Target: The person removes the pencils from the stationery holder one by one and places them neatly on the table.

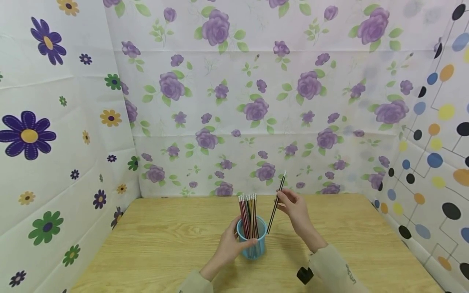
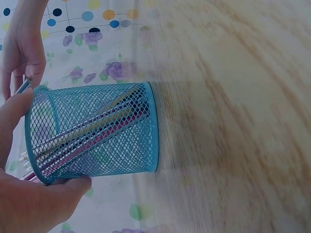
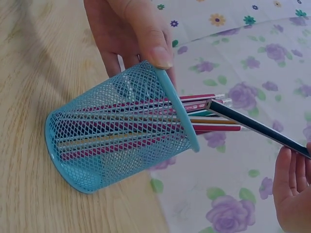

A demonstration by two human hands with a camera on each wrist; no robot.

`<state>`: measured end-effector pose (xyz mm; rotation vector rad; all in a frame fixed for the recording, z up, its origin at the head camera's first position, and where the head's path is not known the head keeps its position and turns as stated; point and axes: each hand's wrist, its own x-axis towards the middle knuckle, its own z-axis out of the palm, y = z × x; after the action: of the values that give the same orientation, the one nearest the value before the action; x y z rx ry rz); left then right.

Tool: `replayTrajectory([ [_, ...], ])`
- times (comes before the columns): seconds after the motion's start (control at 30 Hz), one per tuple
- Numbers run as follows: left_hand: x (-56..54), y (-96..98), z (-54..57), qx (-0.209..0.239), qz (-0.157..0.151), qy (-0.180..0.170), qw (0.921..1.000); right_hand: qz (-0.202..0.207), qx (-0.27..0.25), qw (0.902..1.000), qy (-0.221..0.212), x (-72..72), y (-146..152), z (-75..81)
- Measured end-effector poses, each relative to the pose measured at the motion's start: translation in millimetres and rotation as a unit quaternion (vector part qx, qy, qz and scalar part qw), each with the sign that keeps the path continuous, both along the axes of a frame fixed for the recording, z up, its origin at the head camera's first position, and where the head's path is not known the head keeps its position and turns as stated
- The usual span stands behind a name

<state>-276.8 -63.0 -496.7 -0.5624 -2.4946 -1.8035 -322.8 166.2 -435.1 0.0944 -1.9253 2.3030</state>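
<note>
At the left, the person's left hand (image 1: pixel 231 245) gripped a light-blue, round wire-mesh cup (image 1: pixel 261 246), the thumb across its near side and the other fingers around its far-left side. The cup stood upright on the pale wood-grained table (image 1: pixel 165 228), and in it leaned a bundle of slim striped wooden pencils (image 1: pixel 253 211), red, dark and yellowish, their whitish ends up. Just right of the cup, a single slender black pencil with a pale lengthwise stripe (image 1: pixel 272 215) was pinched in the fingers of the right hand (image 1: pixel 294 207), the nearer hand to it. Its long axis ran steeply, the top tilted to the right and the lower end pointing down beside the cup's right rim; whether it touched the rim, I could not tell. That lower end looked flat and unsharpened, the upper tip whitish.
</note>
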Motion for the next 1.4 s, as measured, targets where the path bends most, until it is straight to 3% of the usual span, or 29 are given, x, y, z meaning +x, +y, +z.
replayTrajectory([
  [0.17, 0.7, -0.4, 0.5, -0.001, -0.004, 0.001, 1.0, -0.002, -0.001, 0.9999, -0.013, -0.4, 3.0, -3.8],
  [0.57, 1.6, -2.1, 0.4, 0.001, -0.017, -0.005, 0.9998, 0.006, 0.055, 0.9974, -0.047, -1.7, 11.7, -24.9],
  [0.9, 1.3, -2.2, 1.4, 0.005, -0.02, -0.007, 0.9998, 0.021, 0.107, 0.9911, -0.077, 1.5, 17.5, -34.2],
  [1.4, 2.1, -2.7, 2.0, -0.002, -0.019, -0.002, 0.9998, 0.026, 0.135, 0.9835, -0.118, -0.3, 19.0, -61.4],
])
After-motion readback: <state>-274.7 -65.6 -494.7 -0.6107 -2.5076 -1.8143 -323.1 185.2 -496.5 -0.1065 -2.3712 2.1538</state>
